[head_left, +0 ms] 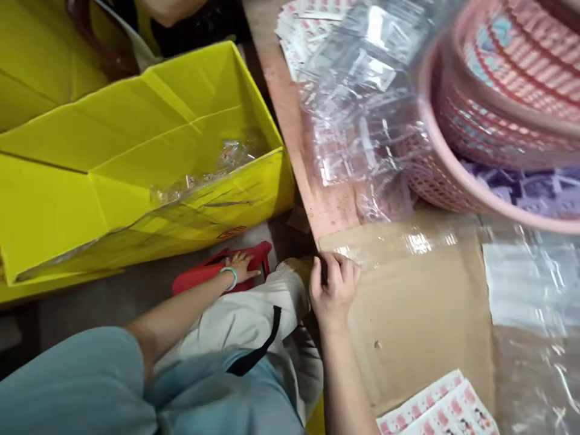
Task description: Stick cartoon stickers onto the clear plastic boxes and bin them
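My left hand (241, 267), with a green band at the wrist, lies with its fingers spread on a red stool (199, 277) beside my leg. At the table's edge, my right hand (335, 283) rests with curled fingers on the corner of a flat cardboard sheet (421, 314); whether anything small is between those fingers is hidden. Beyond it, clear plastic packages (362, 121) lie heaped on the wooden table (290, 121). Sheets with pink printed figures (453, 408) lie at the cardboard's near edge.
A large yellow box (136, 157) with clear packages (235, 154) inside stands on the left. Pink baskets (448, 175) stand at the upper right, the lower one holding purple items (534, 190). Part of another person's arm (170, 7) shows at the top.
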`<state>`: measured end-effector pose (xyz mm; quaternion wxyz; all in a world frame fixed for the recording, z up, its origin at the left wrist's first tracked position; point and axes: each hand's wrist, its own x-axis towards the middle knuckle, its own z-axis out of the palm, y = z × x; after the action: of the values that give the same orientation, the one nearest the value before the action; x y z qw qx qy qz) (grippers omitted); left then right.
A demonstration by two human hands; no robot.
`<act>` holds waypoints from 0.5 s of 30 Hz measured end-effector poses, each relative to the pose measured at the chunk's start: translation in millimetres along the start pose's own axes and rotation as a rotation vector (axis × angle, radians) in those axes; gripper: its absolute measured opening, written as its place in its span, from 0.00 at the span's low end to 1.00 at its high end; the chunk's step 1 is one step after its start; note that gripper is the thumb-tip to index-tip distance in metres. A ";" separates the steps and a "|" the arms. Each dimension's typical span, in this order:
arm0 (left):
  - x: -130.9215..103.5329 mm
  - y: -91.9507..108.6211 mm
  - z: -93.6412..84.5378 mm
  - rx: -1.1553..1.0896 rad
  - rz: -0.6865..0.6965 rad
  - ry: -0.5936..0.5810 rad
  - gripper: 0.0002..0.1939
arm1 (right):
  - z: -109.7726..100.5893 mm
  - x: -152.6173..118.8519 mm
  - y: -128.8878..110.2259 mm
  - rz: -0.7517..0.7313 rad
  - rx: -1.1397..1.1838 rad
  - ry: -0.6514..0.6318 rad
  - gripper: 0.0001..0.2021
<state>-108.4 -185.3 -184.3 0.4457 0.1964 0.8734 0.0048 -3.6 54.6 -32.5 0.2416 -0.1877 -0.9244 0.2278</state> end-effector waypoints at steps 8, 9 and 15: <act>-14.2 -88.6 49.9 -0.150 -0.069 0.193 0.44 | 72.6 -40.5 -37.3 -0.167 0.179 -0.313 0.16; -11.4 -94.3 55.1 -0.161 -0.063 0.228 0.44 | 104.2 -49.1 -39.9 -0.134 0.214 -0.463 0.16; -2.4 -118.8 89.3 -0.163 0.029 0.520 0.40 | 317.9 -71.3 -17.7 0.180 -0.122 -1.090 0.19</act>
<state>-77.7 -310.7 -258.1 0.2207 0.1644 0.9523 0.1318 -119.1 -97.7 -297.0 -0.3034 -0.1347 -0.9074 0.2576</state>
